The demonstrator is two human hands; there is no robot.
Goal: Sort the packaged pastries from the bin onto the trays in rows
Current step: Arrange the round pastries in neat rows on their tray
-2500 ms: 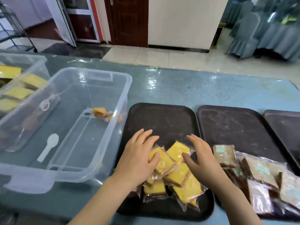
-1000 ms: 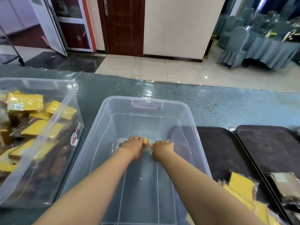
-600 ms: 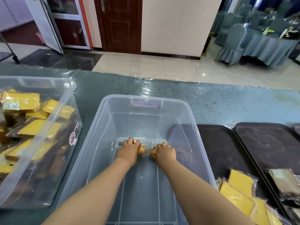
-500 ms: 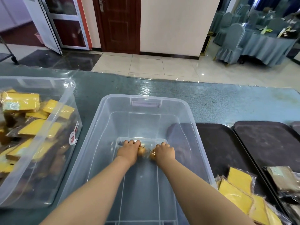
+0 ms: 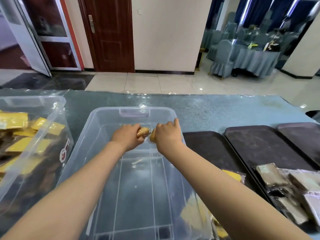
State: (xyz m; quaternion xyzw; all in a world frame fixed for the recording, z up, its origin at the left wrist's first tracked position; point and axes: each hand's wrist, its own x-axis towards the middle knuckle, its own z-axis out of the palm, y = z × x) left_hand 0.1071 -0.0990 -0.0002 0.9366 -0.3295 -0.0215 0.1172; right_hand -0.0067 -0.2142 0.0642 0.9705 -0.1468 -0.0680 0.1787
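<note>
Both my hands are inside the clear plastic bin (image 5: 97, 118) in front of me. My left hand (image 5: 128, 137) grips a small golden wrapped pastry (image 5: 143, 131). My right hand (image 5: 167, 134) holds a second golden pastry (image 5: 152, 137), mostly hidden behind its fingers. Both pastries are raised above the bin floor. To the right lie dark trays: the nearest tray (image 5: 204, 144) holds yellow wrapped cakes (image 5: 232, 175), the second tray (image 5: 256, 141) holds brown wrapped pastries (image 5: 284, 184).
A second clear bin (image 5: 57, 108) at the left is full of yellow and brown packaged pastries. A third dark tray (image 5: 303, 134) lies at the far right. The table has a blue-green cover under plastic film. Floor, doors and draped chairs lie beyond.
My hands closed on the two golden pastries at the bin floor and have lifted them up. The view has tilted upward.
</note>
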